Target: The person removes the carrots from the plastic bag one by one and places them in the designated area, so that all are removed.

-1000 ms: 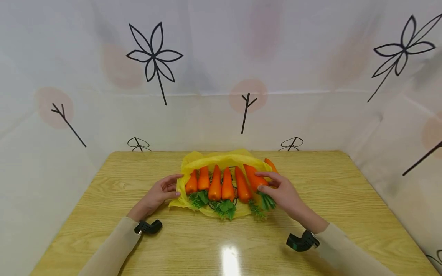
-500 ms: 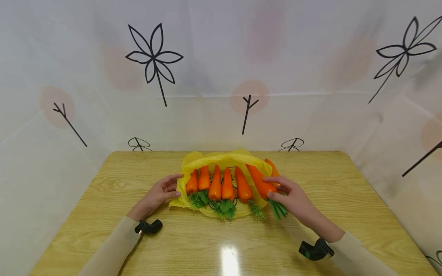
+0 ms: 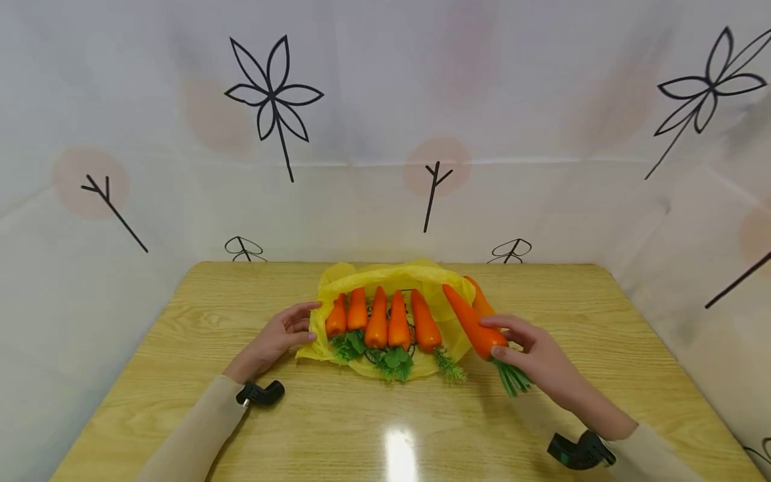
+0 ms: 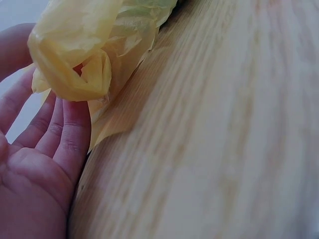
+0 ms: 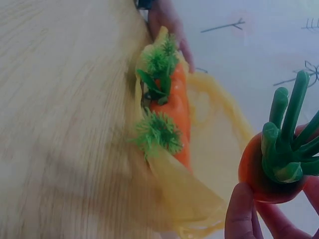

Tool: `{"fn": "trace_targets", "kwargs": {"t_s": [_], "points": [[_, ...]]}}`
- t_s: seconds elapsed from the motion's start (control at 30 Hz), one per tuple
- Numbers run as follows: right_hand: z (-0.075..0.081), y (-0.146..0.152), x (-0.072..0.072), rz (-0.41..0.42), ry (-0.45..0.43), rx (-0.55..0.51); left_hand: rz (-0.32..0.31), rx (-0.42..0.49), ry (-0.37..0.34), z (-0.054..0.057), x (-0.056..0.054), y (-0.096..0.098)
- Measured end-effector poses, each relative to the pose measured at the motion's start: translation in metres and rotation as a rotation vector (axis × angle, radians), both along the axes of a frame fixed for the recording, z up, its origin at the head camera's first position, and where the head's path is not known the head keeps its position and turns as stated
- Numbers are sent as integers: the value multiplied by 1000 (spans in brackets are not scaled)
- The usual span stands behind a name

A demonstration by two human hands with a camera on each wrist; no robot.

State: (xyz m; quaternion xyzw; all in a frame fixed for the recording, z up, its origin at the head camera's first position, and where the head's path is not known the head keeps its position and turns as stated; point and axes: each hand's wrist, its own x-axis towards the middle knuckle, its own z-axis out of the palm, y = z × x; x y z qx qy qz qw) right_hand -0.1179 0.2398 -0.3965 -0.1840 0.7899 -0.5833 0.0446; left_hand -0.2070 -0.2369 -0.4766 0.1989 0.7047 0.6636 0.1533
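Observation:
A toy carrot (image 3: 476, 328) with thick green stems is pinched near its top by my right hand (image 3: 542, 358), and its tip slants toward the right rim of a yellow plastic bag (image 3: 385, 276). In the right wrist view the stems of this carrot (image 5: 259, 174) face the camera between thumb and fingers. Several more orange carrots (image 3: 376, 321) with green leaves lie side by side in the bag's mouth. At the bag's left edge, my left hand (image 3: 280, 338) holds the plastic; the left wrist view shows its fingers against the crumpled yellow rim (image 4: 75, 79).
Another orange carrot (image 3: 480, 299) lies just right of the bag, partly behind the held one. Everything rests on a light wooden table (image 3: 385, 415). A white cloth (image 3: 361, 214) with plant drawings hangs behind and at both sides.
My right hand has drawn its carrot to the right and toward me, from over the bag to past the bag's right rim. The left hand stays at the bag's left edge.

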Motion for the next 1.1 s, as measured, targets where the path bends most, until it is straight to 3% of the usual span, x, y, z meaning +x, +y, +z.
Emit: {"fn": "trace_targets", "kwargs": {"t_s": [0.27,0.5,0.77,1.1], "points": [[2,17,9,6,22,-24,-8,19,2,-1,-1,1],[4,34,10,-61,53,33,1,-11,3,0,1,1],[0,54,1,-173,48,129,7,-17,0,-1,2,1],[-19,77,-14,-255,-17,197,9,-13,1,0,3,1]]}}
